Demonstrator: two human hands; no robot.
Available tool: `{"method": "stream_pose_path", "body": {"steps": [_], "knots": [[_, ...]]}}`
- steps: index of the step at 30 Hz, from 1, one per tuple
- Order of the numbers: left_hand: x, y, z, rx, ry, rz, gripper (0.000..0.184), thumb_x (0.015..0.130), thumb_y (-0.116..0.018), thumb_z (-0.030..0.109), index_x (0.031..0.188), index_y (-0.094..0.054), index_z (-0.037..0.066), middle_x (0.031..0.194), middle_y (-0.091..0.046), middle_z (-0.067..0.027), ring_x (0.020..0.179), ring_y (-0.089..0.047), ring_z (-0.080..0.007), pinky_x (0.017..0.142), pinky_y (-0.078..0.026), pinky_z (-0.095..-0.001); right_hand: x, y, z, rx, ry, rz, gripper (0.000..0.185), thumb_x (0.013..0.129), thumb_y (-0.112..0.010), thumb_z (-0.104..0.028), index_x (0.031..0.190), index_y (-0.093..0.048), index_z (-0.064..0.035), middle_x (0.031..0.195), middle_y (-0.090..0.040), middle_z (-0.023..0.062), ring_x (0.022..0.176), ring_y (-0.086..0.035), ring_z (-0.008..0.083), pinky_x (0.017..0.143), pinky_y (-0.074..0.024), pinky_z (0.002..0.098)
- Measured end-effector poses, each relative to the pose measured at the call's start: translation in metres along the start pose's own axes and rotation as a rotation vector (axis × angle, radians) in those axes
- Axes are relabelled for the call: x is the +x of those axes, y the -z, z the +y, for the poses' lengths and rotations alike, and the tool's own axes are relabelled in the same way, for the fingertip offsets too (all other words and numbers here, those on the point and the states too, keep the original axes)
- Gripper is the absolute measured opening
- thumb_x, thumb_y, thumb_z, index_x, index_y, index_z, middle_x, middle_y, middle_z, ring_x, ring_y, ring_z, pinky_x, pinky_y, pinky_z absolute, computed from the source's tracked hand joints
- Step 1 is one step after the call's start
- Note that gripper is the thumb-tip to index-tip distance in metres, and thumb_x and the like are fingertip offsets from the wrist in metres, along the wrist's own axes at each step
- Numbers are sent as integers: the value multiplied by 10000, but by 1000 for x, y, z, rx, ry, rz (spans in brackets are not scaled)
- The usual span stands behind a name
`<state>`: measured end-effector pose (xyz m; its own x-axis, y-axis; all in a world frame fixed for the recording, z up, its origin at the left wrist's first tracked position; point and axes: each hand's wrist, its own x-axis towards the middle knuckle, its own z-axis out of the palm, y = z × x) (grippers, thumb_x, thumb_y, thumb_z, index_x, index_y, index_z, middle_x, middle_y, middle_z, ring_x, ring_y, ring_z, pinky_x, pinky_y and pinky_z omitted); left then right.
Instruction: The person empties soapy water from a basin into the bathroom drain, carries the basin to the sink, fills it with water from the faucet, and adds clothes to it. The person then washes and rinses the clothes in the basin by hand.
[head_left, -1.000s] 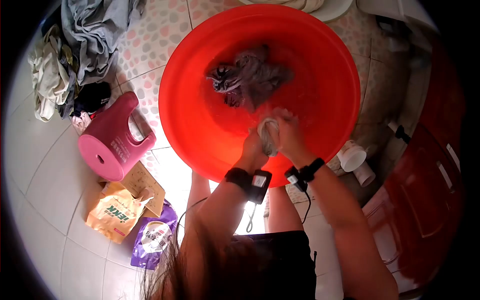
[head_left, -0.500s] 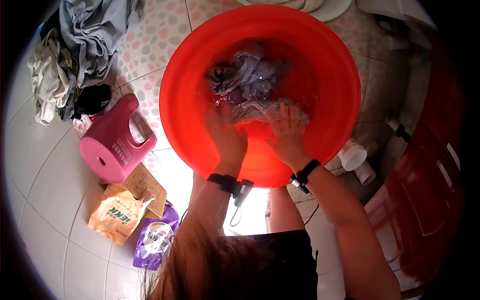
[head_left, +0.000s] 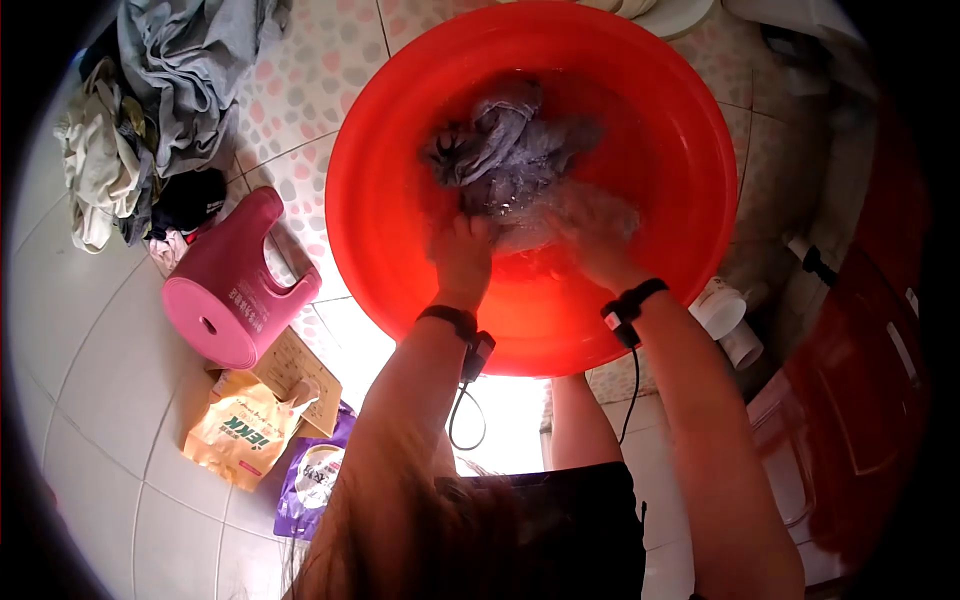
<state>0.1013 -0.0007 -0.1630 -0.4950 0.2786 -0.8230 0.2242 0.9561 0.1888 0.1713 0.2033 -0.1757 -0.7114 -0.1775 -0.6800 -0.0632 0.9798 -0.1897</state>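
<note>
A wet grey garment (head_left: 515,150) lies bunched in water inside a large red basin (head_left: 680,200). My left hand (head_left: 463,260) is at the near left edge of the cloth, fingers curled down onto it; the fingertips are hidden. At the near right part of the cloth, my right hand (head_left: 600,240) is smeared by motion and partly in the water, so how its fingers stand does not show. Both wrists wear black bands with a small cabled device.
Left of the basin lies a pink plastic stool (head_left: 225,295) on its side. Behind it are piled clothes (head_left: 185,80). An orange bag (head_left: 240,430), a cardboard piece (head_left: 300,375) and a purple bag (head_left: 315,475) lie nearer. A white cup (head_left: 718,308) stands right of the basin.
My left hand has moved from a blurred, flatter pose to curled fingers at the cloth's edge. My right hand, earlier spread on the cloth, is now blurred and slightly further right.
</note>
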Motion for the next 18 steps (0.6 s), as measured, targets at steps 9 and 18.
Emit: {"method": "stream_pose_path", "body": {"steps": [9, 18], "knots": [[-47, 25, 10, -245, -270, -6, 284, 719, -521, 40, 992, -585, 82, 897, -628, -159, 798, -577, -355, 708, -468, -439, -63, 58, 20, 592, -342, 626, 619, 714, -622, -13, 1294, -416, -75, 1318, -380, 212, 1192, -393, 388, 991, -351, 416], [-105, 80, 63, -457, -921, 283, 312, 579, -571, -33, 863, -616, 87, 805, -595, -35, 838, -522, -245, 758, -387, -383, -73, 53, -29, 594, -41, 669, 812, 722, -683, -151, 1395, -229, -114, 1445, -145, 188, 1315, -219, 350, 1039, -279, 435]]}}
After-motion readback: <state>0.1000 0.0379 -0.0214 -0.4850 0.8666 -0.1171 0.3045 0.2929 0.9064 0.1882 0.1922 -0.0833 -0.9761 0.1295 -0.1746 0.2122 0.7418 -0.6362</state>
